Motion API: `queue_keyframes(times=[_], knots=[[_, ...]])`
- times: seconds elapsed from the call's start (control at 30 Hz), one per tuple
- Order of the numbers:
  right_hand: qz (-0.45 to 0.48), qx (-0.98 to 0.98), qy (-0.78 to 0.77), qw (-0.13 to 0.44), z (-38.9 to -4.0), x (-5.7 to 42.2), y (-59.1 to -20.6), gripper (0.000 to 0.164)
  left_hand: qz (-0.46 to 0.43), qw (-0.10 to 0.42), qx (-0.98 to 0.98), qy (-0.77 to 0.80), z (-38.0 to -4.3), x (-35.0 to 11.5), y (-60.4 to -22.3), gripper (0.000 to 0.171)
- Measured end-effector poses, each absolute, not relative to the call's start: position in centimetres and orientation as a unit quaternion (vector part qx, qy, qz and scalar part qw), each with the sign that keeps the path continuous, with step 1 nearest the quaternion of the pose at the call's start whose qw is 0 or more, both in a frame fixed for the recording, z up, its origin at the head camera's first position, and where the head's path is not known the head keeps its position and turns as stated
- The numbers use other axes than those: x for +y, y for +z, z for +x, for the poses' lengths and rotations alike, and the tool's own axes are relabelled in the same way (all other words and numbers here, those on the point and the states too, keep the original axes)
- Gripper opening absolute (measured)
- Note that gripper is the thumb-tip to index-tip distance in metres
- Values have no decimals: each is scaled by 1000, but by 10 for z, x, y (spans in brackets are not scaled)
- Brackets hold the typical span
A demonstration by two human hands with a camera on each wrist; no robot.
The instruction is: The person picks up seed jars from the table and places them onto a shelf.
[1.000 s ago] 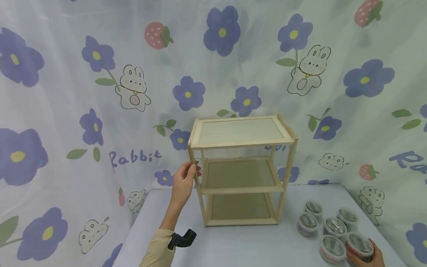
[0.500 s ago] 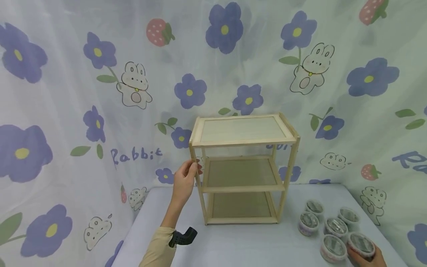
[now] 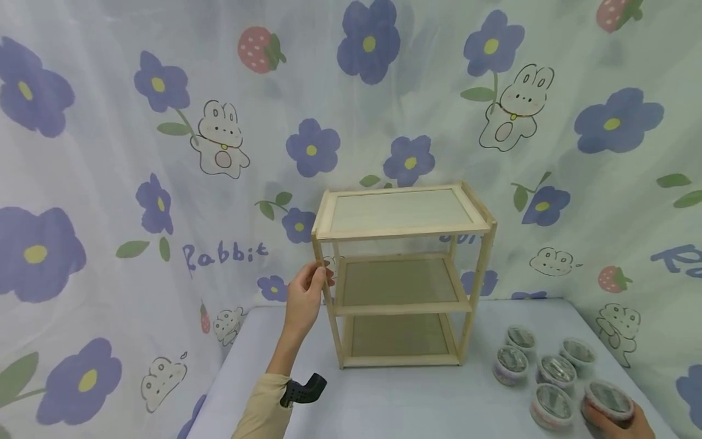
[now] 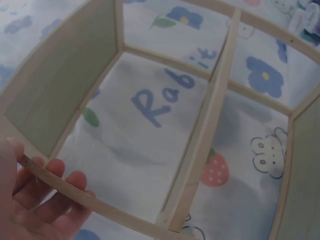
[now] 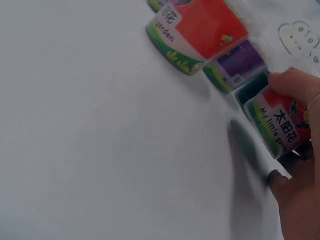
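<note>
A three-tier wooden shelf (image 3: 403,212) stands on the white table. My left hand (image 3: 303,302) grips its front left post at about the height of the middle tier. In the left wrist view, thumb and fingers wrap the wooden post (image 4: 107,206). At the lower right of the head view, my right hand (image 3: 631,423) holds a round lidded plastic tub (image 3: 610,397). The right wrist view shows this tub's printed label (image 5: 280,125), reading "My little garden", and a shadow spread on the table below it. Part of the right hand is cut off by the frame.
Several similar lidded tubs (image 3: 551,405) stand grouped left of the held one, right of the shelf. The white table (image 3: 417,405) runs up to a curtain (image 3: 351,103) printed with flowers and rabbits. A black wrist device (image 3: 304,390) sits on the left sleeve.
The right hand has shifted slightly right with its tub, and a gap now shows between it and the neighbouring tub. The left hand keeps its grip on the post.
</note>
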State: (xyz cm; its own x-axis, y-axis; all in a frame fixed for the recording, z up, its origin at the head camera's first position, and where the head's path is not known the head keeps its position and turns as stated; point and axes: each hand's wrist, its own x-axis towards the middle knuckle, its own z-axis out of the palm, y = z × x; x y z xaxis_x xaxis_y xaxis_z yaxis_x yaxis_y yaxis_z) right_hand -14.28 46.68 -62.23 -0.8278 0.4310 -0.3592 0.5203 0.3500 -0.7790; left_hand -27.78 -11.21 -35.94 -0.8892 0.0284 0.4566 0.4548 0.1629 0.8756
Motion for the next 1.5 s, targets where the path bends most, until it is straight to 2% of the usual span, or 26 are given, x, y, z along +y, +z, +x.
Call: queue_keyframes(times=[0.1,0.23,0.33,0.5,0.7,0.93,1.13,1.5], knots=[[306,804,-510,21,-142,463,-611,88,-161,173,-743,-626,-277,-113,-359,26],[380,759,-526,-54,-143,441,-592,96,-160,174,-741,-628,-277,-113,-359,26],[393,748,-526,-99,-146,427,-570,101,-162,174,-740,-630,-279,-113,-360,26],[346,786,-490,-152,-152,411,-524,96,-163,175,-737,-632,-279,-112,-361,25],[224,838,-439,-233,-158,392,-477,83,-161,176,-740,-629,-278,-113,-361,24],[87,858,-444,-242,-174,371,-429,81,-165,175,-741,-627,-277,-113,-359,24],[-24,845,-467,-259,-191,363,-390,68,-166,175,-743,-625,-279,-112,-359,25],[-31,820,-489,-296,-214,332,-310,65,-169,173,-745,-621,-284,-115,-362,26]])
